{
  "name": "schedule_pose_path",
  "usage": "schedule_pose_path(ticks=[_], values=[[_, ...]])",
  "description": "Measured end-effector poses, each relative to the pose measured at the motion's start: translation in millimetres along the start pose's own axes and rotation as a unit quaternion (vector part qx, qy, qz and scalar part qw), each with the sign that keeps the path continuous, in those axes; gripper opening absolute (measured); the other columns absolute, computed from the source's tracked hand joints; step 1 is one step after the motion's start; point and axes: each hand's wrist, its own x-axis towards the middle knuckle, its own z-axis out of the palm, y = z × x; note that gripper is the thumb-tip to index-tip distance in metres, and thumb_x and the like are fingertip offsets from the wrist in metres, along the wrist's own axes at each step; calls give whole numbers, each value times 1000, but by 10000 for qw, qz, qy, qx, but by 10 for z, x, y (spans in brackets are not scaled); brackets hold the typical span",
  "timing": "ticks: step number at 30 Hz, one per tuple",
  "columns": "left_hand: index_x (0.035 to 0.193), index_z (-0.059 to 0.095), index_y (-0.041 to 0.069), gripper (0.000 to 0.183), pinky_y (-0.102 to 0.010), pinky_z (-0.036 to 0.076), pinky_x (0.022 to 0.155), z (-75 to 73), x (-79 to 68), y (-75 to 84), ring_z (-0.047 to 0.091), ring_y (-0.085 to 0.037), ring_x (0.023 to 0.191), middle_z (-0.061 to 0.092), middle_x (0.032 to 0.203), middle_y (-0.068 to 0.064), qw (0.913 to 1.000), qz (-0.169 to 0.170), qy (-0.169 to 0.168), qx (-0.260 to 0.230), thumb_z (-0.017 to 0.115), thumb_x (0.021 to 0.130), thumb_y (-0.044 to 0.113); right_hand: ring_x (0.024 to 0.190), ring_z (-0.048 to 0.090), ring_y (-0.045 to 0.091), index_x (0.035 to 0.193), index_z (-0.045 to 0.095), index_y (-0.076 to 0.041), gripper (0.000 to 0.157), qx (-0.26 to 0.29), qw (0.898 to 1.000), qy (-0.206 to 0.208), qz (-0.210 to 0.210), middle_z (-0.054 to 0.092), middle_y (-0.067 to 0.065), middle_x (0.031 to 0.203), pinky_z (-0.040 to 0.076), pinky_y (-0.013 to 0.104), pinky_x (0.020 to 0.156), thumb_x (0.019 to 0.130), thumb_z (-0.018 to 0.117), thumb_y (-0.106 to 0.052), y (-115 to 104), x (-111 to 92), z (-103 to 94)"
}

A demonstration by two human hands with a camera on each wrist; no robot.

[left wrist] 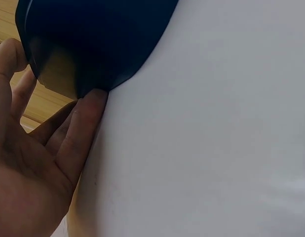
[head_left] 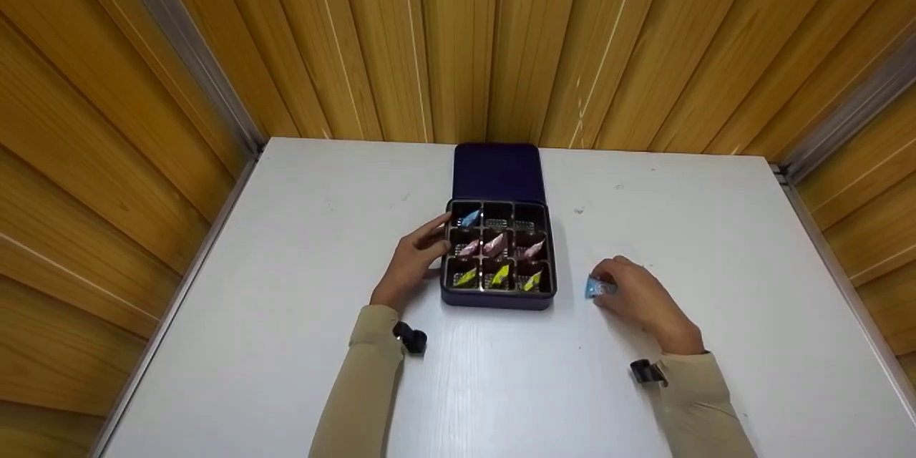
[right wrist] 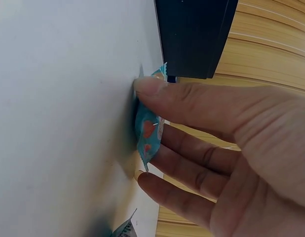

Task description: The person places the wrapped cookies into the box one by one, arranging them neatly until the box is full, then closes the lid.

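Observation:
A dark blue box [head_left: 497,300] lies with its lid [head_left: 498,173] folded back, its tray divided into three rows of three compartments. Blue wrapped candy [head_left: 469,219] sits in the far left compartment; the other two far ones hold nothing visible. Pink wrapped candies [head_left: 495,245] fill the middle row, yellow-green ones [head_left: 500,275] the near row. The left hand [head_left: 413,261] rests against the box's left side, fingertips touching its edge. Right of the box, the right hand [head_left: 640,299] pinches a blue wrapped candy [right wrist: 148,123] between thumb and fingers, just above the table.
A white table [head_left: 486,386] carries the box near its middle. Yellow wood-look panels [head_left: 458,43] stand behind and on both sides. At the bottom of the right wrist view, part of another wrapper [right wrist: 125,229] shows on the table.

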Motion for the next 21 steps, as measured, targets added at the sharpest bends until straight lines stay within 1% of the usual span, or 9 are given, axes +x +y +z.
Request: schedule_pose_path(ticks=[2, 6, 9, 13, 18, 19, 21], values=[[156, 57, 23, 57, -46, 57, 99, 2, 1, 4, 64, -28, 123, 63, 145, -14, 10000, -34, -12, -48, 66, 102, 9, 99, 66, 31, 115, 72, 2, 29, 9, 10000, 12, 10, 66, 9, 105, 55, 53, 92, 87, 82, 3, -4, 0, -6], [156, 57, 24, 57, -49, 60, 92, 3, -4, 8, 64, -29, 122, 62, 145, -15, 9997, -161, -7, -197, 66, 102, 10, 100, 66, 33, 113, 72, 2, 25, 23, 10000, 0, -39, 66, 10, 105, 55, 54, 93, 89, 78, 5, -8, -4, -17], [156, 57, 24, 57, -50, 61, 89, 4, -4, 14, 64, -30, 121, 62, 146, -15, 9995, -188, 15, -261, 66, 102, 11, 102, 66, 33, 113, 72, 2, 24, 26, 9999, -2, -118, 66, 10, 106, 55, 55, 94, 89, 74, 7, -4, -2, -28], [157, 57, 24, 57, -51, 61, 89, 5, -5, 23, 65, -30, 121, 62, 146, -15, 9994, -211, 31, -289, 66, 102, 11, 101, 65, 33, 114, 71, 3, 26, 52, 9999, 12, -147, 66, 11, 107, 55, 54, 93, 89, 71, 8, 4, 5, -32], [155, 59, 26, 57, -52, 60, 91, -3, -6, 19, 64, -30, 122, 62, 145, -13, 9990, -270, 19, -350, 67, 102, 11, 105, 65, 35, 120, 69, 7, 30, 75, 9999, 22, -100, 66, 16, 113, 55, 54, 94, 90, 69, 10, 18, 9, -28], [155, 59, 27, 56, -52, 60, 91, -3, -6, 19, 65, -30, 122, 63, 145, -13, 9991, -266, 19, -338, 67, 102, 10, 106, 66, 36, 121, 68, 7, 31, 77, 9999, 29, -90, 66, 17, 114, 54, 54, 94, 90, 69, 10, 21, 9, -26], [156, 58, 24, 57, -52, 60, 91, -1, -6, 23, 65, -30, 121, 63, 145, -15, 9995, -174, 5, -254, 66, 102, 10, 107, 66, 38, 123, 67, 7, 32, 139, 9999, 53, -45, 66, 18, 115, 54, 55, 94, 91, 68, 10, 20, 7, -29]])
